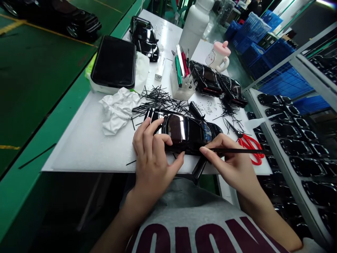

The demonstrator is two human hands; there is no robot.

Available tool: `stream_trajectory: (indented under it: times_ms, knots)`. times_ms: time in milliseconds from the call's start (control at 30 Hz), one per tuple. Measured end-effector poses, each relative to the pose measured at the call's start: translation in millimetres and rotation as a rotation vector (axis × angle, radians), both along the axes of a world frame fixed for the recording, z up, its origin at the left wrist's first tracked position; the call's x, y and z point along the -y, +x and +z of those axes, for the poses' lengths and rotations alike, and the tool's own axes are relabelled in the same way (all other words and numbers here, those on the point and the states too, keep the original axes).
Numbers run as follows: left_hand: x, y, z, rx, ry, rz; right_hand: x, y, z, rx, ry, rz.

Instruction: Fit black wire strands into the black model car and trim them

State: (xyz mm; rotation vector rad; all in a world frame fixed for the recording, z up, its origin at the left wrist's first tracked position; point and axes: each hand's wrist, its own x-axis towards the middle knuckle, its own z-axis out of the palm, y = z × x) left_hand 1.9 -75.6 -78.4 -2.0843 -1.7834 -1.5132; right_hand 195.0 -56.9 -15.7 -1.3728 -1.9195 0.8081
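Observation:
A glossy black model car [193,130] lies lengthwise before me on the white work board [79,151], both its near and far doors swung out. My left hand [154,154] grips its left end, fingers over the top and thumb along the near side. Between the thumb and forefinger of my right hand [234,158] is a thin black strip [242,151]. The pinched end touches the car's near side by the open door [199,168], and the rest sticks out to the right. Red-handled scissors [250,147] lie just beyond my right hand.
Cut black strips [165,100] are strewn behind the car. Crumpled white cloth [118,109] and a black tablet-like slab [114,61] lie left. Further back are a pen holder [181,80], a white bottle [196,26], a mug [218,56] and other model cars [144,37]. A rack [297,133] of cars stands right.

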Motion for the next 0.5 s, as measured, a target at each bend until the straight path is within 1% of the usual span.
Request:
stream_trajectory:
  times_ms: [67,100,167,200,233,267,300,367,433,500]
  knots:
    - [1,-1,1.3,-0.007,-0.013,-0.003,-1,4,16.7,-0.083,0.032,-0.04]
    - [1,-2,1.9,-0.013,-0.014,-0.006,-4,8,26.5,-0.144,0.089,-0.103]
    - [1,-3,3.0,-0.029,-0.006,-0.011,-14,22,45.1,-0.258,0.264,-0.282]
    - [1,-4,3.3,-0.038,0.001,-0.01,-22,31,52.1,-0.282,0.341,-0.359]
    - [1,-4,3.5,-0.049,0.007,-0.008,-30,41,56.8,-0.274,0.391,-0.401]
    - [1,-5,3.6,-0.059,0.012,-0.004,-38,51,58.8,-0.234,0.39,-0.391]
    - [0,-5,3.6,-0.067,0.016,0.0,-45,61,58.1,-0.172,0.347,-0.346]
    - [0,-5,3.8,-0.082,0.021,0.003,-53,72,49.7,-0.144,0.27,-0.269]
    - [0,-5,4.3,-0.091,0.026,-0.001,-49,71,35.2,-0.224,0.244,-0.171]
    - [1,-4,5.3,-0.094,0.021,-0.001,-38,59,19.9,-0.32,0.241,0.003]
